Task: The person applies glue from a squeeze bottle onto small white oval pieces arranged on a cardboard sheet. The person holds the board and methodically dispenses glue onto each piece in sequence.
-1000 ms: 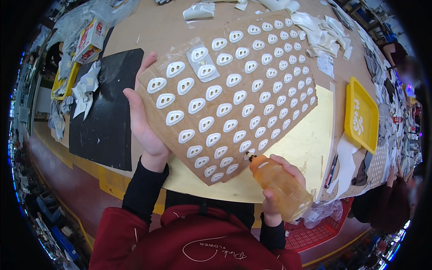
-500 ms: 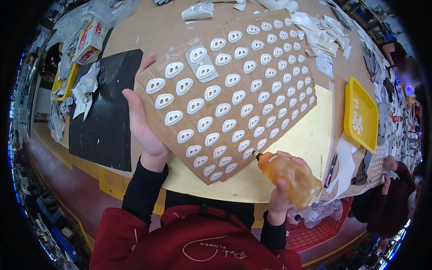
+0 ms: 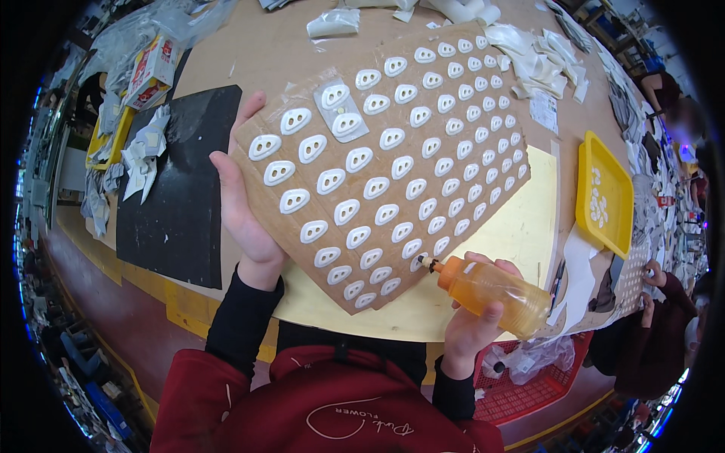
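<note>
My left hand (image 3: 248,219) grips the left edge of a brown cardboard sheet (image 3: 321,205), thumb on the face and fingers behind it. The sheet is tilted up over the table. Rows of small white triangular pieces (image 3: 376,188), each with two holes, cover it. Two of them sit on a pale patch near the upper left. In my right hand (image 3: 472,328) is a squeeze bottle (image 3: 495,293) of amber liquid with an orange cap. It lies nearly sideways, its dark-and-pale nozzle tip at a white piece by the sheet's lower right edge.
Pale yellow paper (image 3: 521,219) lies under the sheet. A black board (image 3: 181,204) is at left, a yellow tray (image 3: 623,219) with small white pieces at right. A red basket (image 3: 521,404) stands below the table edge. Scraps lie at the back; a co-worker's hand (image 3: 655,273) is far right.
The bottle has swung to a flatter angle, its base moving right and up. Its nozzle tip has shifted slightly left and down along the sheet's edge. The sheet has barely moved.
</note>
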`<state>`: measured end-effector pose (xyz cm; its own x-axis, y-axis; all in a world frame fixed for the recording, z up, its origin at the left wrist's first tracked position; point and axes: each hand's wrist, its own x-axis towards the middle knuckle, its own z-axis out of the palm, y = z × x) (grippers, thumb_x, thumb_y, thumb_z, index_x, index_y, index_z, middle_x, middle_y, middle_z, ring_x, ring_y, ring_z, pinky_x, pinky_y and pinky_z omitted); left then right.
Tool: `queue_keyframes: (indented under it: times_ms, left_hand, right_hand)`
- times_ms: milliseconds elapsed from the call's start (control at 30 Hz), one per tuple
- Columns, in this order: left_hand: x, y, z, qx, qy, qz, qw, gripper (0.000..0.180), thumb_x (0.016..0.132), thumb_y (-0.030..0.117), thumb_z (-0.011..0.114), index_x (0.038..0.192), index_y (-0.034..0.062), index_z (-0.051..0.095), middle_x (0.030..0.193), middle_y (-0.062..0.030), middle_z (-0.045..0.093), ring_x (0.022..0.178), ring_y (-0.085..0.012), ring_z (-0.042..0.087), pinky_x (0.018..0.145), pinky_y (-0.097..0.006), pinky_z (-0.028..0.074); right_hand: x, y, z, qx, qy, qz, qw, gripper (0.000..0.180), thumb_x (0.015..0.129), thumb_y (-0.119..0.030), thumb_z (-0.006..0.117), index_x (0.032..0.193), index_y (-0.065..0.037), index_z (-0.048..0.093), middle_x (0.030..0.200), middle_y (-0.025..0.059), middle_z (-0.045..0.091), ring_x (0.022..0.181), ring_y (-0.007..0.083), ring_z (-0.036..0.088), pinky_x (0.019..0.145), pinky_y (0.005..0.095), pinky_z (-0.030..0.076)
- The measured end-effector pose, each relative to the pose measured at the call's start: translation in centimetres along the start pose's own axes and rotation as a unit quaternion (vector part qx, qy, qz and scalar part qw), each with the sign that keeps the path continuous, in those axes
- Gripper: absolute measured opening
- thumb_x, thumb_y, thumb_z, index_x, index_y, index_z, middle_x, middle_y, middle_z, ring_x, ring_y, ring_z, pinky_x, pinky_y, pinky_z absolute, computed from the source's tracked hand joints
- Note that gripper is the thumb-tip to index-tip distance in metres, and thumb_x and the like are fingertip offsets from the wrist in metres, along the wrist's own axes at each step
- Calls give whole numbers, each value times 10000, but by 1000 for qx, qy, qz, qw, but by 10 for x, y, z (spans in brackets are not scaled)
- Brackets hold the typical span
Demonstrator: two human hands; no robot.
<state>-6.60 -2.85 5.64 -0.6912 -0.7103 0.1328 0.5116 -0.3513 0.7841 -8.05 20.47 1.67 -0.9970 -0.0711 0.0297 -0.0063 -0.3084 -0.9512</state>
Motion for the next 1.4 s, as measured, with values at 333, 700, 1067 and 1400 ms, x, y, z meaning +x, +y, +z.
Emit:
queue_keyframes:
  times_ms: [333, 700, 1067, 1400]
  left_hand:
    - [1, -1, -3, 0, -7, 5, 1000, 636, 923, 510, 239, 1313, 12, 302, 1268, -140, 408, 1184, -234, 408, 992, -369, 339]
    - [1, -1, -3, -13, -1, -5, 1000, 641, 919, 516, 248, 1313, 12, 303, 1259, -144, 416, 1181, -236, 414, 991, -371, 344]
    - [1, -1, -3, -2, -2, 5, 1000, 650, 916, 524, 249, 1304, 6, 313, 1251, -154, 421, 1173, -235, 419, 986, -368, 345]
    - [-1, 1, -3, -3, 2, 3, 1000, 655, 917, 524, 246, 1295, -6, 324, 1242, -151, 431, 1157, -237, 438, 974, -365, 364]
  right_hand:
    - [2, 4, 7, -40, -8, -50, 998, 623, 737, -417, 692, 1115, -17, 400, 1045, 209, 557, 1019, 304, 538, 860, 400, 459]
    - [-10, 2, 13, -118, -46, -95, 987, 672, 752, -538, 617, 1108, -19, 381, 983, 233, 567, 947, 297, 566, 791, 366, 489]
    - [-13, -2, 8, -14, -142, -71, 987, 646, 695, -275, 759, 1177, -53, 391, 1194, 259, 460, 1092, 327, 486, 863, 398, 461]
    - [-14, -6, 6, -16, -180, -73, 981, 629, 701, -183, 755, 1199, -67, 388, 1221, 259, 432, 1105, 338, 477, 850, 392, 472]
